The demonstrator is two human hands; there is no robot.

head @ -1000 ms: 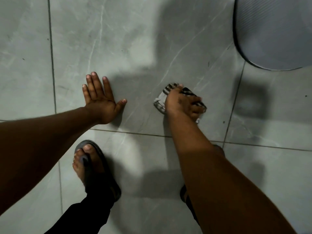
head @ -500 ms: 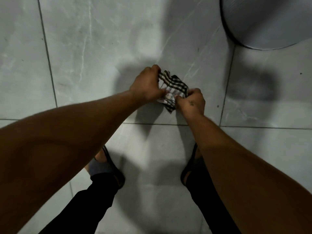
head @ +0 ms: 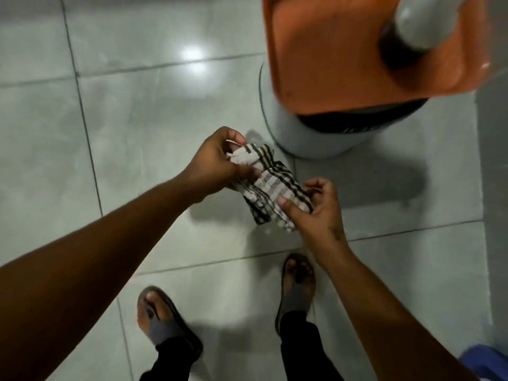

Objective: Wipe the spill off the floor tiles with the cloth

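Lifting the crumpled black-and-white checked cloth (head: pixel 270 185) off the grey floor tiles (head: pixel 137 138), left hand (head: pixel 217 160) and right hand (head: pixel 319 207) now clamp its ends, apparently refolding before more wiping; no spill is visible.

I find no legible text, no labels, no brand marks, no numbers, no signs, the cloth (head: pixel 270 185) carries only dark stripes on a pale ground, no lettering, the orange lid (head: pixel 343 50) shows a plain surface, no print
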